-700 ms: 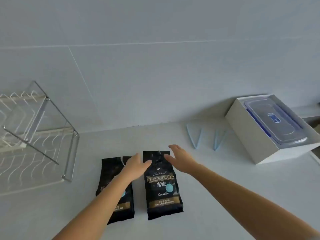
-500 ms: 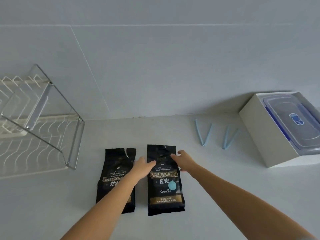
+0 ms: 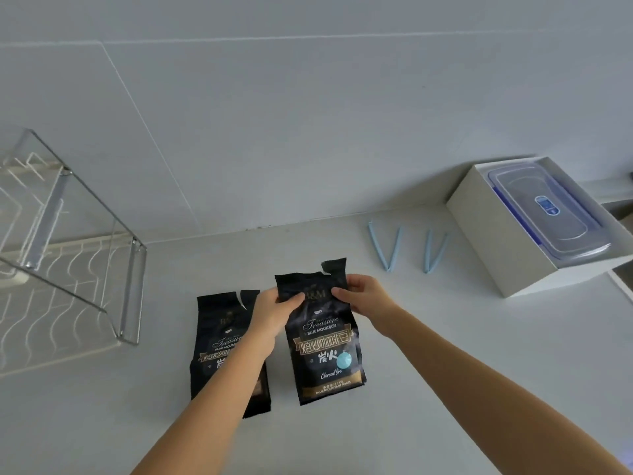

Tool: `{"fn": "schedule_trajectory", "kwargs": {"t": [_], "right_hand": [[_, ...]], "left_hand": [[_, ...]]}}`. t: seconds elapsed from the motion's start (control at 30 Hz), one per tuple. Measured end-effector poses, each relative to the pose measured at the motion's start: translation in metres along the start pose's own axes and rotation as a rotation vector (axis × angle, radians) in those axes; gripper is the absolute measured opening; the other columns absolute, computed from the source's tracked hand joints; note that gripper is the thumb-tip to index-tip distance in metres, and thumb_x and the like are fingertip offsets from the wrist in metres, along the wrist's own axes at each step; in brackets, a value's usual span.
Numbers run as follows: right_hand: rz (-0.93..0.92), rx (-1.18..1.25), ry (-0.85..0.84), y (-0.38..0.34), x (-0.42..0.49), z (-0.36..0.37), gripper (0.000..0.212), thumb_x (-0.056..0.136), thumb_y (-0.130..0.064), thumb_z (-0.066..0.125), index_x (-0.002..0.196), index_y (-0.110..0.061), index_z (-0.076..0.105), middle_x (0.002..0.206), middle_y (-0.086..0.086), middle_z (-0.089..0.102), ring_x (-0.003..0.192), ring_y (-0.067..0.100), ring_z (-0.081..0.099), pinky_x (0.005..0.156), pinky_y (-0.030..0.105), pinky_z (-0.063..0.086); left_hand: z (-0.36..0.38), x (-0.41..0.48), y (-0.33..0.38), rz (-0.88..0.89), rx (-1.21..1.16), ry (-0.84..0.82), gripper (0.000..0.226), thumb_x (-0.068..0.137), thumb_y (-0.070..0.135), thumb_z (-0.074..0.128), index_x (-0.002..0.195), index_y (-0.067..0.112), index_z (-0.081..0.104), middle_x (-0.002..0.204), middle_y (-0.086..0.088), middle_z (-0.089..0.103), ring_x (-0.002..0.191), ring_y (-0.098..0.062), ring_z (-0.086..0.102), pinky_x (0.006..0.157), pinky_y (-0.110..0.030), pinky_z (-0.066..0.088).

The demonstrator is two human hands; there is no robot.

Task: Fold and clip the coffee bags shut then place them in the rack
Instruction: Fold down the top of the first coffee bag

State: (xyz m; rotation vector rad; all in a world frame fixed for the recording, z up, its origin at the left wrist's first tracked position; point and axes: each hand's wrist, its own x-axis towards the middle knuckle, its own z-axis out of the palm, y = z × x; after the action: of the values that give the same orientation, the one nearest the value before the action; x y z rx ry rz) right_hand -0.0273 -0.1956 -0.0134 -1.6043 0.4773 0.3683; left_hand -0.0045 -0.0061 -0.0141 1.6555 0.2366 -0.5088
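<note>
Barely begun: at frame centre both hands, left hand and right hand, pinch the right coffee bag by its torn top (unfolded), clips unused at right, rack at left without bags.

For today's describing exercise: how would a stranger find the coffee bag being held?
On the white counter, right of the wire rack, lie two black coffee bags. The right bag is pinched by both hands near its torn top, and it alone shows a blue dot.
</note>
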Motion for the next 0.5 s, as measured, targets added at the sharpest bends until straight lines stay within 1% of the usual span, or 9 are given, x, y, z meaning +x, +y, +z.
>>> {"fn": "schedule_trajectory", "kwargs": {"t": [0.1,0.13,0.2,0.27,0.33,0.37,0.4,0.47,0.5], "right_hand": [[-0.158,-0.054,0.053,-0.012,-0.021,0.001,0.021,0.082,-0.011,0.070,0.097,0.002,0.063,0.094,0.020,0.071,0.085,0.027,0.069,0.082,0.043,0.057],[-0.200,-0.083,0.080,-0.012,-0.027,0.003,0.023,0.080,-0.010,0.070,0.096,0.004,0.062,0.093,0.024,0.070,0.082,0.028,0.068,0.080,0.045,0.056],[-0.255,-0.169,0.147,-0.011,-0.036,0.012,0.026,0.079,-0.009,0.071,0.093,0.008,0.059,0.089,0.030,0.066,0.075,0.029,0.062,0.076,0.050,0.054],[-0.285,-0.235,0.198,-0.012,-0.043,0.019,0.024,0.078,-0.010,0.072,0.089,0.007,0.059,0.077,0.022,0.063,0.069,0.024,0.056,0.069,0.046,0.053],[-0.322,-0.191,0.215,-0.014,-0.051,0.020,0.018,0.077,-0.010,0.072,0.088,0.001,0.062,0.072,0.005,0.065,0.064,0.017,0.061,0.062,0.033,0.052],[-0.347,-0.155,0.200,-0.014,-0.054,0.019,0.015,0.077,-0.009,0.072,0.090,-0.004,0.066,0.072,-0.002,0.069,0.065,0.012,0.065,0.061,0.027,0.054],[-0.362,-0.130,0.176,-0.014,-0.057,0.017,0.016,0.079,-0.009,0.071,0.095,-0.009,0.069,0.077,-0.005,0.072,0.069,0.010,0.069,0.062,0.025,0.056],[-0.354,-0.165,0.135,-0.013,-0.062,0.014,0.022,0.082,-0.009,0.067,0.104,-0.013,0.070,0.089,0.002,0.075,0.082,0.017,0.071,0.074,0.035,0.060],[-0.359,-0.209,0.136,-0.013,-0.063,0.012,0.022,0.083,-0.009,0.066,0.104,-0.013,0.070,0.092,0.005,0.074,0.086,0.021,0.070,0.080,0.040,0.058]], "left_hand": [[-0.007,-0.019,0.009,0.138,0.004,-0.053,0.011,0.082,0.016,0.068,0.087,0.026,0.065,0.079,0.017,0.070,0.073,0.001,0.068,0.056,-0.010,0.049],[-0.008,-0.024,0.009,0.181,0.018,-0.056,0.012,0.082,0.016,0.068,0.088,0.026,0.066,0.079,0.017,0.071,0.074,0.002,0.068,0.059,-0.010,0.051],[-0.007,-0.031,0.008,0.246,0.074,-0.013,0.008,0.083,0.016,0.068,0.088,0.022,0.067,0.086,0.005,0.073,0.084,-0.011,0.069,0.072,-0.024,0.055],[-0.003,-0.037,0.010,0.303,0.167,0.067,0.008,0.083,0.019,0.068,0.087,0.013,0.066,0.088,-0.008,0.071,0.085,-0.022,0.067,0.078,-0.036,0.055],[-0.001,-0.041,0.010,0.377,0.207,0.135,0.016,0.084,0.024,0.066,0.081,0.008,0.064,0.079,-0.010,0.069,0.076,-0.020,0.066,0.070,-0.037,0.053],[-0.001,-0.042,0.011,0.406,0.210,0.161,0.020,0.085,0.026,0.065,0.076,0.008,0.063,0.072,-0.010,0.067,0.069,-0.018,0.063,0.064,-0.035,0.051],[-0.001,-0.044,0.011,0.415,0.219,0.177,0.028,0.085,0.028,0.064,0.071,0.005,0.059,0.065,-0.012,0.063,0.062,-0.018,0.059,0.058,-0.034,0.048],[0.001,-0.048,0.009,0.396,0.284,0.169,0.044,0.087,0.031,0.060,0.064,-0.004,0.049,0.057,-0.018,0.050,0.055,-0.025,0.047,0.052,-0.038,0.039],[0.003,-0.052,0.007,0.380,0.312,0.152,0.044,0.088,0.031,0.059,0.062,-0.003,0.048,0.055,-0.016,0.047,0.054,-0.025,0.045,0.051,-0.039,0.038]]}}
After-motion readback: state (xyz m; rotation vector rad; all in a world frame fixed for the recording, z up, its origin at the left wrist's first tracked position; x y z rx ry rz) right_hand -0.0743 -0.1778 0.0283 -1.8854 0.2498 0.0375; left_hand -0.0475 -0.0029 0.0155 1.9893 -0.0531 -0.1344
